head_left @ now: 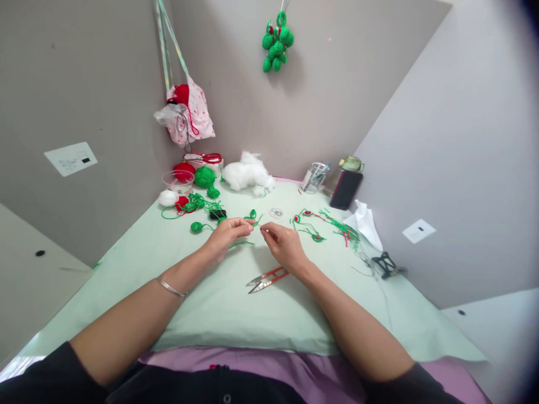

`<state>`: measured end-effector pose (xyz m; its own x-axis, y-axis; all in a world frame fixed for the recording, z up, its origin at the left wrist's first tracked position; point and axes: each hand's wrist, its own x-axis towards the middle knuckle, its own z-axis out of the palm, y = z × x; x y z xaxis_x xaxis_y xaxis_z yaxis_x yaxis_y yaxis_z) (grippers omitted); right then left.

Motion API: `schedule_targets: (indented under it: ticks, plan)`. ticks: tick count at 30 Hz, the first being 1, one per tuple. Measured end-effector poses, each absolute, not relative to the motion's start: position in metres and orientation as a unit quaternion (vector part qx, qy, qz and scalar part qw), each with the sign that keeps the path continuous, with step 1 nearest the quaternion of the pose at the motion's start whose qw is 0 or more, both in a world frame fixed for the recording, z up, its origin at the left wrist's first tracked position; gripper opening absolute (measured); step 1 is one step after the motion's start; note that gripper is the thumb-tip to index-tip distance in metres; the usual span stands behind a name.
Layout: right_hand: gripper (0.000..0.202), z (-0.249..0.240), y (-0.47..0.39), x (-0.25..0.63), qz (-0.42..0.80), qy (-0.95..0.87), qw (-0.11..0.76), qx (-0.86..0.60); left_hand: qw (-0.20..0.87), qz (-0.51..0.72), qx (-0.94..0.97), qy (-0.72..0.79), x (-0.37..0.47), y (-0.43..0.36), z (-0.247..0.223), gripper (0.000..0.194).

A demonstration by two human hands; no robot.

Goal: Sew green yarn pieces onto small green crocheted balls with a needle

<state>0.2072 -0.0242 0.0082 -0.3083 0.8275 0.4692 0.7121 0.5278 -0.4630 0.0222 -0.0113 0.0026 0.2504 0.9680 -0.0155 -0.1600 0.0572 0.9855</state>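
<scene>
My left hand is closed in a pinch on thin green yarn near the middle of the cloth-covered table. Just to its right, my right hand pinches something at its fingertips, too small to make out. The two sets of fingertips are close but apart. A small green crocheted piece lies just beyond my left fingertips. Orange-handled thread snips rest on the cloth below my right hand, their blades pointing left. Another green ball with a yarn tail lies left of my left hand.
Red and green yarn balls, a clear tub and white stuffing stand at the back. Yarn scraps, a phone, a pen cup and a black clip-like object are at right. A bag hangs back left.
</scene>
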Motion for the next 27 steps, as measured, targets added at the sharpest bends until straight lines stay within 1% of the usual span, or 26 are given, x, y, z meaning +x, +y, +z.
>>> schedule_targets:
  ticks: [4, 10, 12, 14, 16, 18, 20, 21, 22, 24, 27]
  plan:
    - [0.017, 0.007, -0.016, 0.213, 0.149, -0.772, 0.339, -0.517, 0.587, 0.511, 0.48, 0.404, 0.02, -0.01, 0.004, 0.014]
    - [0.019, 0.01, -0.011, 0.216, 0.216, -0.739, 0.35, -0.533, 0.605, 0.589, 0.432, 0.317, 0.016, -0.009, 0.011, 0.017]
    - [0.021, 0.013, -0.012, 0.216, 0.26, -0.727, 0.354, -0.527, 0.614, 0.587, 0.432, 0.305, 0.015, -0.009, 0.014, 0.015]
    - [0.022, 0.016, -0.013, 0.216, 0.314, -0.716, 0.356, -0.511, 0.599, 0.566, 0.471, 0.316, 0.015, -0.01, 0.016, 0.014]
    - [0.023, 0.018, -0.015, 0.214, 0.363, -0.712, 0.353, -0.486, 0.535, 0.534, 0.56, 0.339, 0.015, -0.012, 0.015, 0.015]
    - [0.024, 0.022, -0.018, 0.213, 0.404, -0.713, 0.344, -0.458, 0.428, 0.493, 0.672, 0.351, 0.016, -0.013, 0.011, 0.024]
    - [0.025, 0.027, -0.022, 0.213, 0.428, -0.714, 0.334, -0.441, 0.335, 0.443, 0.757, 0.343, 0.015, -0.014, 0.008, 0.016]
    - [0.026, 0.03, -0.023, 0.215, 0.434, -0.718, 0.327, -0.435, 0.309, 0.43, 0.779, 0.337, 0.015, -0.013, 0.007, 0.018]
    - [0.027, 0.035, -0.025, 0.217, 0.437, -0.728, 0.311, -0.428, 0.296, 0.425, 0.788, 0.334, 0.013, -0.013, 0.007, 0.021]
    - [0.028, 0.045, -0.029, 0.225, 0.429, -0.765, 0.25, -0.411, 0.296, 0.444, 0.773, 0.344, 0.009, -0.011, 0.011, 0.023]
    - [0.04, 0.059, -0.039, 0.235, 0.36, -0.84, 0.109, -0.39, 0.329, 0.496, 0.701, 0.393, -0.004, -0.007, 0.03, 0.022]
